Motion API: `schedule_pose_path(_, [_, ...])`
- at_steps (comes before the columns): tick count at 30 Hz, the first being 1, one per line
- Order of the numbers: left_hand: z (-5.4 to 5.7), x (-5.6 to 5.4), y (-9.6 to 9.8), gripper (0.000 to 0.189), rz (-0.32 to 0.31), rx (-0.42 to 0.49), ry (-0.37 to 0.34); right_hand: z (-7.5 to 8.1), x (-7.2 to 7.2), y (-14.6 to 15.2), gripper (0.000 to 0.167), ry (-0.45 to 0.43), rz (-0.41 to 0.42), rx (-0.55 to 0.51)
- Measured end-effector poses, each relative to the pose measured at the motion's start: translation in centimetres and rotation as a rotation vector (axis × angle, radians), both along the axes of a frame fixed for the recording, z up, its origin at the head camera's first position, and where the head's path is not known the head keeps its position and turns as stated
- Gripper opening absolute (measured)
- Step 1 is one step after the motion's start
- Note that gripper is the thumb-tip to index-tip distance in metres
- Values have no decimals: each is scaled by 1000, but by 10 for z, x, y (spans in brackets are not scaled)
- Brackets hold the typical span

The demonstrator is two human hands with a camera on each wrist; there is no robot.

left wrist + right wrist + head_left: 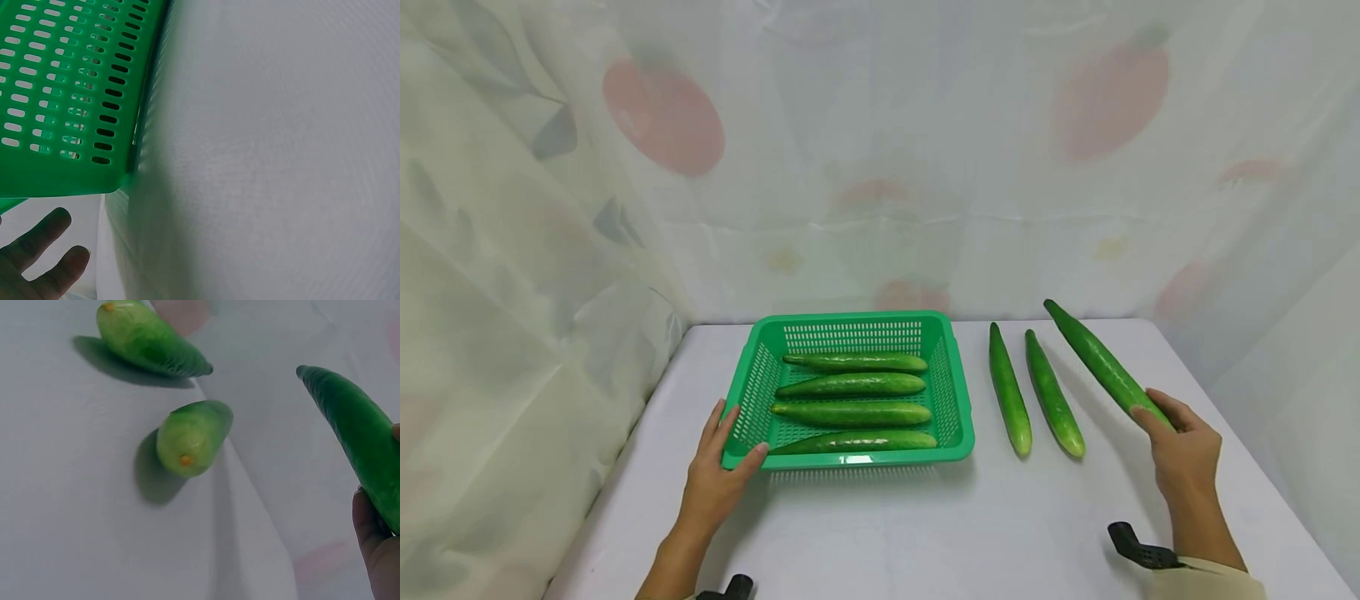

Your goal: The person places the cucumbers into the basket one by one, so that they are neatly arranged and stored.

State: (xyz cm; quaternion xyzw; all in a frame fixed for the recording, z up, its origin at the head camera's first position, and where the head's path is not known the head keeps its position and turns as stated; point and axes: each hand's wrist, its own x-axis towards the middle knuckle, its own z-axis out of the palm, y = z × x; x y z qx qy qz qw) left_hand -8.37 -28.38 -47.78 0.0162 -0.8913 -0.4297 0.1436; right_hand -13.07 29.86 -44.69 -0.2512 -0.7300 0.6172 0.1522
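Observation:
My right hand (1183, 446) grips a green cucumber (1101, 358) near its lower end, and the far end points up and to the left above the table. In the right wrist view, fingers and thumb close around that cucumber (356, 434). My left hand (718, 475) is at the near left corner of a green plastic basket (962, 408), thumb by the front rim. Its fingers look straight and spread in the left wrist view (47, 250). Inside the basket, several cucumbers (850, 384) lie crosswise. Two more cucumbers, one (1010, 387) beside the other (1054, 396), lie between the basket and my right hand.
A white cloth covers the table (880, 533). Behind it hangs a pale curtain (880, 167) with fruit prints, and another patterned sheet (512, 333) hangs along the left side. Dark camera mounts (1138, 547) sit at the wrists.

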Motion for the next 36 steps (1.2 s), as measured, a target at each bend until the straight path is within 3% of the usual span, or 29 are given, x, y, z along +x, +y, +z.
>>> schedule_pose_path(13, [0,0,1,78,6,0,-4,27,9,-4,42,130,60,-21])
schedule_pose_path(26, [2,1,1,78,6,-1,-3,51,12,-19,39,243,233,83])
schedule_pose_path(31, [2,1,1,78,6,0,-6,59,11,-26,37,252,308,179])
schedule_pose_path(36, [3,1,1,77,6,-8,-16,67,8,-35,37,336,392,105])
